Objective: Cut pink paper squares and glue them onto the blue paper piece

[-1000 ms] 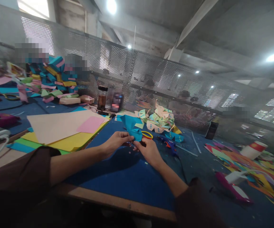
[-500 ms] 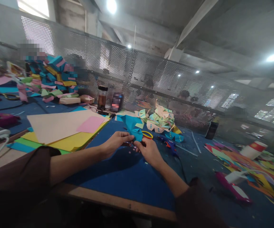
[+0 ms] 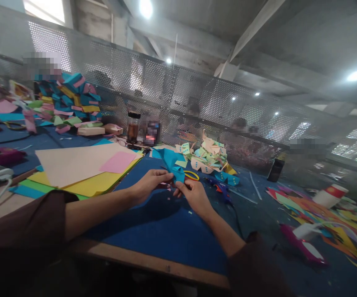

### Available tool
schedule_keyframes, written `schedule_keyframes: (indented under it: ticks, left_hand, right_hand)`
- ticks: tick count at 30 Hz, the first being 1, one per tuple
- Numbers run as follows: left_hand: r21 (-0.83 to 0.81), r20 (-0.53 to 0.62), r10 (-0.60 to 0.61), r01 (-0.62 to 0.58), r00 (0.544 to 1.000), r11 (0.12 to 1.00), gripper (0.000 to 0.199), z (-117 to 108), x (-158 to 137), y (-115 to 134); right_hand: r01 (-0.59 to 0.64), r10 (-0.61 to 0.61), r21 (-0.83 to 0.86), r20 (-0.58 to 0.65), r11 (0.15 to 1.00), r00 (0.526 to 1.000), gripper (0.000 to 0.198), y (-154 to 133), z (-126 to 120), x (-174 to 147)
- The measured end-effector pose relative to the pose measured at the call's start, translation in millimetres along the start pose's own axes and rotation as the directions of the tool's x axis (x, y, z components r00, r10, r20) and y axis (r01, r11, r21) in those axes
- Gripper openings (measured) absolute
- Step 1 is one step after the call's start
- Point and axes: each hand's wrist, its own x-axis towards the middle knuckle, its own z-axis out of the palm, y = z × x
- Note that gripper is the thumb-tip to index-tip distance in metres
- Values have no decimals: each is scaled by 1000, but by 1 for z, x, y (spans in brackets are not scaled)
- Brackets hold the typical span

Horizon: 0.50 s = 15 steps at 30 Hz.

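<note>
A folded piece of blue paper (image 3: 177, 170) is held up between my two hands over the blue tabletop (image 3: 153, 235). My left hand (image 3: 150, 185) pinches its lower left side with thumb and fingers. On the lower right edge, my right hand (image 3: 192, 193) is closed, thumb uppermost. Yellow-handled scissors (image 3: 192, 175) lie just behind my right hand, their blades hidden. Farther right rests a blue glue gun (image 3: 221, 189). Tiny pink scraps (image 3: 169, 198) are scattered beneath my fingers.
Large paper sheets (image 3: 82, 165) are stacked at the left. Behind them rises a heap of folded paper pieces (image 3: 69, 99) beside a bottle (image 3: 133, 127). Dotted paper shapes (image 3: 209, 154) pile up at the back. A phone (image 3: 275, 170) and a purple power strip (image 3: 303, 245) are at the right.
The blue paper has turned slightly between my fingers, and its lower part looks narrower. Both hands keep nearly the same place, with small finger shifts.
</note>
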Motion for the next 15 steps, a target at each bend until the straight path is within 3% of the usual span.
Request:
schedule_keyframes:
  ticks: [15]
  left_hand:
    - [-45, -73, 12, -15, 997, 999, 23, -5, 4, 3]
  right_hand:
    - [17, -17, 16, 11, 1000, 1000, 37, 4, 1, 0]
